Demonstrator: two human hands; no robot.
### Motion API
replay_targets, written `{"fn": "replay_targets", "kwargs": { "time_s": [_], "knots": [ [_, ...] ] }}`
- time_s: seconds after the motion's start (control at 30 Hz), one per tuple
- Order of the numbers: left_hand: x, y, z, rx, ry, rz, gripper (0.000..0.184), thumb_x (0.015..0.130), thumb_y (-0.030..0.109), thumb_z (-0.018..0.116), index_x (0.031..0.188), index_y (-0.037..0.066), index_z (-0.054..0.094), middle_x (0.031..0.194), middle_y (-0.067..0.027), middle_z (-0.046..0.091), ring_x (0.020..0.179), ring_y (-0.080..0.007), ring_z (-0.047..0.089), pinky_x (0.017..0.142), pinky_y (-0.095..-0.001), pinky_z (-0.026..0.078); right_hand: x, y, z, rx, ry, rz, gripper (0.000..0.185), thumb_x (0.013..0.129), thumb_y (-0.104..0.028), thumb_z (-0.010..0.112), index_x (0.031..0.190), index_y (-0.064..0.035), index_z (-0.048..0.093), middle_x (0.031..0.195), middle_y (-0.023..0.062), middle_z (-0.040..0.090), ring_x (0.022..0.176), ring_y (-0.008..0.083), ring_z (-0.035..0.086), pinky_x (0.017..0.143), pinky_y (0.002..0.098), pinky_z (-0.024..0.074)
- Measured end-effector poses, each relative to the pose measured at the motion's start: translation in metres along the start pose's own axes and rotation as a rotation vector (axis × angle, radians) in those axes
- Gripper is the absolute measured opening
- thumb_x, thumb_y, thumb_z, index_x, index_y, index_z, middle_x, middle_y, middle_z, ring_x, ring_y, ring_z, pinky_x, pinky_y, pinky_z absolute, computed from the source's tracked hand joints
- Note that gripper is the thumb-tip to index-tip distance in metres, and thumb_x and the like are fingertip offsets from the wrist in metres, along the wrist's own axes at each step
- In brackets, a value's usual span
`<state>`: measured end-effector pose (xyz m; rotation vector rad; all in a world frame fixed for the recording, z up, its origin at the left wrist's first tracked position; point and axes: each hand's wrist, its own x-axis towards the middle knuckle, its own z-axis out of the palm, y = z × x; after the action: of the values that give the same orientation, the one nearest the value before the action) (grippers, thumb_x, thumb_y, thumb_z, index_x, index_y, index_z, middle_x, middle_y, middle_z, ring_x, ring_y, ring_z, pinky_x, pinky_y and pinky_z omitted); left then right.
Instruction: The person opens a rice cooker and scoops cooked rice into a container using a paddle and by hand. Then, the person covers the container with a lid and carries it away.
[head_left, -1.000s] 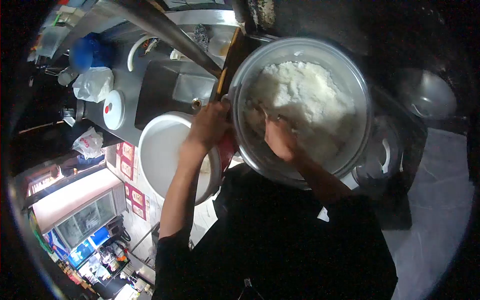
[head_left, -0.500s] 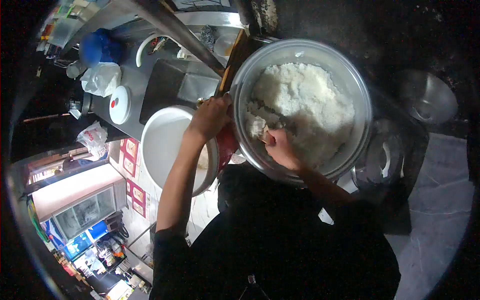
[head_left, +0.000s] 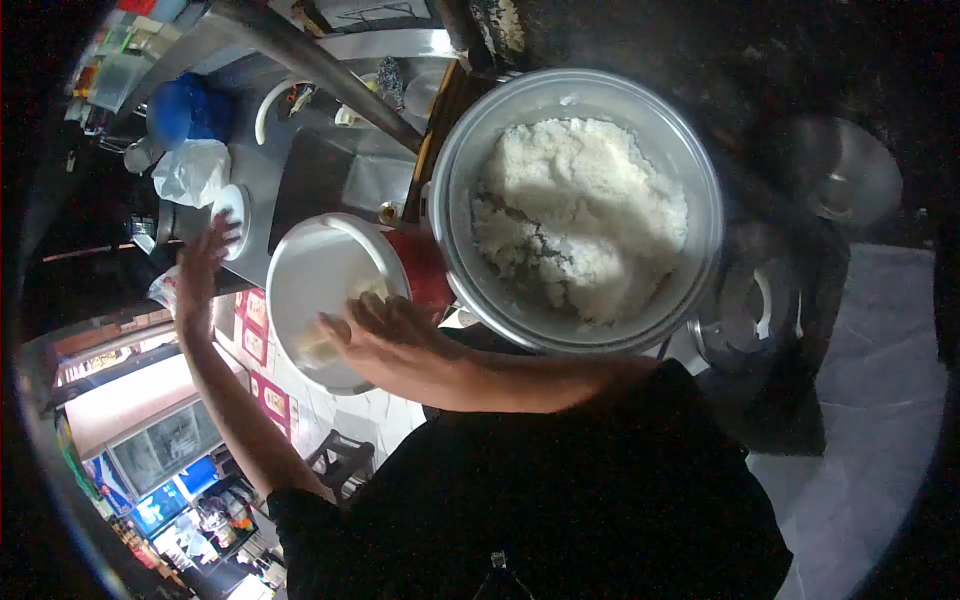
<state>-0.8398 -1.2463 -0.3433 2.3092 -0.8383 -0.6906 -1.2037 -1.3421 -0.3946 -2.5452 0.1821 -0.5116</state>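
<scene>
A large metal pot [head_left: 705, 180] holds white cooked rice [head_left: 600, 190], with a broken, hollowed patch on its left side. Beside it stands a red bucket [head_left: 425, 272] with a white inner wall [head_left: 300, 270] and a little rice low inside. My right hand [head_left: 385, 335] reaches across into this bucket, its fingers curled; a pale, smeared shape shows at the fingertips, too blurred to name. Left of the bucket, my left hand [head_left: 205, 265] is raised with its fingers apart. It overlaps the edge of a white round lid [head_left: 232, 205]; whether they touch I cannot tell.
A sink [head_left: 320, 180] lies beyond the bucket, with a plastic bag [head_left: 193, 172] and a blue container [head_left: 190, 110] on the steel counter. A slanting metal pipe [head_left: 320, 75] crosses above. Right of the pot are a metal bowl [head_left: 845, 175] and a glass lid [head_left: 745, 310].
My right hand has left the rice in the pot and moved left into the bucket. My left hand has let go near the pot's rim and swung left to the white lid.
</scene>
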Motion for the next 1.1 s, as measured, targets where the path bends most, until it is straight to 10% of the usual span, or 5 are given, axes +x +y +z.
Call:
{"fn": "replay_targets", "kwargs": {
  "time_s": [0.2, 0.33, 0.53, 0.63, 1.1],
  "knots": [
    [-0.026, -0.005, 0.052, 0.304, 0.016, 0.098, 0.043, 0.096, 0.034, 0.058, 0.12, -0.001, 0.065, 0.117, -0.0154, 0.068, 0.109, -0.0217, 0.061, 0.096, -0.0347, 0.045, -0.007, 0.033, -0.056, 0.706, -0.035, 0.361, 0.026, 0.095, -0.013, 0.051, 0.116, 0.0005, 0.057, 0.09, 0.0183, 0.062, 0.085, 0.0291, 0.064, 0.072, 0.038, 0.0532],
    [-0.025, 0.069, 0.12, -0.25, 0.042, 0.365, 0.029, 0.092, 0.01, 0.06, 0.117, -0.002, 0.065, 0.119, -0.0155, 0.066, 0.113, -0.0277, 0.062, 0.097, -0.0327, 0.045, -0.051, 0.116, -0.078, 0.056, 0.013, 0.681, 0.016, 0.091, -0.011, 0.053, 0.1, -0.0019, 0.062, 0.081, 0.0186, 0.066, 0.079, 0.0358, 0.066, 0.068, 0.0449, 0.0528],
    [0.03, 0.126, 0.257, 0.709, -0.166, 1.205, 0.034, 0.078, 0.0, 0.065, 0.111, 0.005, 0.068, 0.11, -0.0183, 0.067, 0.102, -0.036, 0.065, 0.089, -0.0387, 0.051, -0.084, 0.223, -0.075, -0.151, 0.03, 0.941, 0.017, 0.083, -0.016, 0.062, 0.089, -0.0007, 0.066, 0.086, 0.0217, 0.067, 0.084, 0.0408, 0.066, 0.074, 0.0498, 0.0517],
    [0.072, 0.134, 0.292, 0.581, -0.413, 0.613, 0.035, 0.077, 0.001, 0.067, 0.112, 0.005, 0.068, 0.099, -0.0166, 0.071, 0.092, -0.0393, 0.067, 0.08, -0.0387, 0.053, -0.067, 0.244, -0.079, -0.135, -0.101, 1.026, 0.029, 0.083, -0.025, 0.066, 0.099, -0.0015, 0.068, 0.101, 0.0214, 0.068, 0.095, 0.038, 0.067, 0.083, 0.0467, 0.0531],
    [0.097, 0.112, 0.284, -0.055, -0.536, 0.483, 0.016, 0.084, 0.003, 0.066, 0.099, -0.003, 0.069, 0.082, -0.0095, 0.071, 0.069, -0.014, 0.061, 0.062, -0.0352, 0.05, -0.04, 0.271, -0.016, -0.157, -0.092, 0.96, 0.015, 0.079, -0.007, 0.061, 0.09, 0.0006, 0.068, 0.097, 0.0234, 0.069, 0.092, 0.0409, 0.068, 0.081, 0.0486, 0.0549]
  ]
}}
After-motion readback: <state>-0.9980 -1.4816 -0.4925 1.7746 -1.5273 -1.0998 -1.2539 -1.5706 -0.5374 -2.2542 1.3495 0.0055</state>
